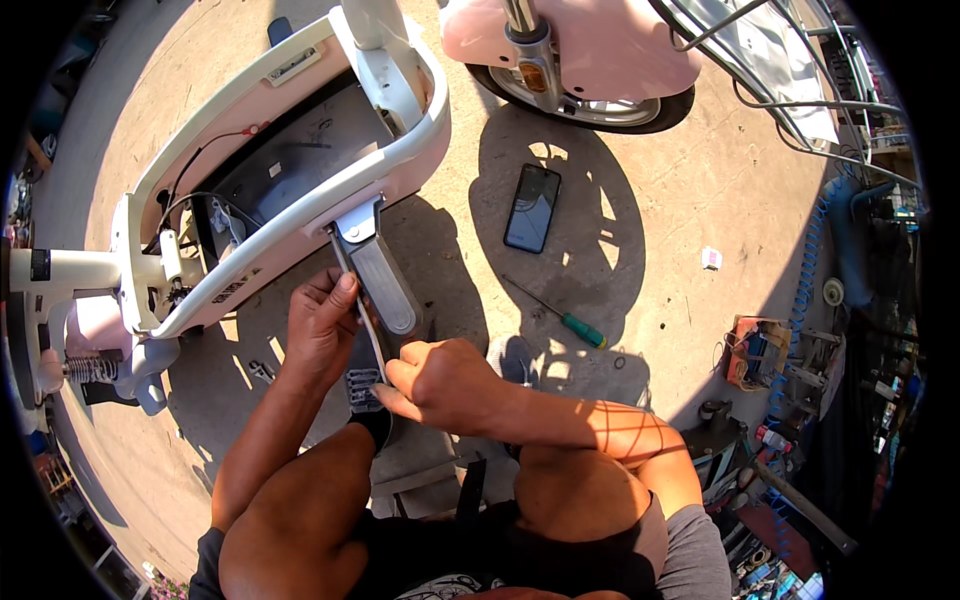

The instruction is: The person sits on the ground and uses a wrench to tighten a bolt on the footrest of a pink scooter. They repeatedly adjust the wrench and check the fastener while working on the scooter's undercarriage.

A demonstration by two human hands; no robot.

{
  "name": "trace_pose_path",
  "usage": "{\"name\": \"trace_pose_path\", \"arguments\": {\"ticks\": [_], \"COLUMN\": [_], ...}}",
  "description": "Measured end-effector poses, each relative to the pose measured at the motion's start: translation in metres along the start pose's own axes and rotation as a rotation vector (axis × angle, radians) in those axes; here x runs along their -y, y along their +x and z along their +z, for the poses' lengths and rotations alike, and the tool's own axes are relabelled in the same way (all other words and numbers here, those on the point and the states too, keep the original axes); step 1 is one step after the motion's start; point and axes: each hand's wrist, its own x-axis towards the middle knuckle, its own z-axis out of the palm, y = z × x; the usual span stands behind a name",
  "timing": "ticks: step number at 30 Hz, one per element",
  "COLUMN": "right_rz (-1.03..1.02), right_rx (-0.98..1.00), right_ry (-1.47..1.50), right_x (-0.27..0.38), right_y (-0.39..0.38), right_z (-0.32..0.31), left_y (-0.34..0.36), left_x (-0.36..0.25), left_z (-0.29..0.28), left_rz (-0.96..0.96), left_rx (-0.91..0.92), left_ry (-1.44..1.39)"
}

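Both my hands grip a long, slim metal tool (367, 325), whose exact kind I cannot make out. My left hand (323, 325) pinches it partway up, and my right hand (440, 382) is closed round its lower end. The tool's upper end reaches the underside of a scooter body (300, 200), beside a bracket (357, 222) fixed to its edge. From that bracket a grey folding footrest (384, 285) with a ribbed top sticks out toward me, just right of the tool. The tool's tip is too small to read clearly.
A dark phone (533, 208) and a green-handled screwdriver (584, 331) lie on the concrete to the right. A pink scooter front with a wheel (640, 112) stands beyond. A red box (757, 353), a blue coiled hose (808, 260) and assorted tools line the right side.
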Motion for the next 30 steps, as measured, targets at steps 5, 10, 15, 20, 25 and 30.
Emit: {"name": "trace_pose_path", "arguments": {"ticks": [5,10,15,20,25,30], "right_rz": [0.251,0.74,0.79,0.422,0.181,0.148], "right_rx": [0.011,0.252,0.341,0.256,0.192,0.163], "right_ry": [0.667,1.615,1.922,0.856,0.492,0.623], "right_x": [0.003,-0.002,-0.013,0.002,-0.003,-0.007], "right_y": [0.003,0.005,0.002,0.003,0.001,-0.007], "right_z": [0.005,0.002,0.005,-0.021,-0.019,-0.004], "left_y": [0.0,-0.002,-0.002,-0.002,-0.001,-0.001], "left_x": [-0.004,-0.004,-0.007,-0.006,-0.004,-0.005], "left_z": [0.003,0.001,0.005,-0.001,-0.001,0.0], "left_rz": [-0.028,-0.04,-0.025,-0.024,-0.013,0.016], "left_rx": [0.024,0.059,0.065,0.051,0.052,0.062], "left_ry": [-0.008,-0.024,-0.01,-0.011,-0.01,-0.01]}}
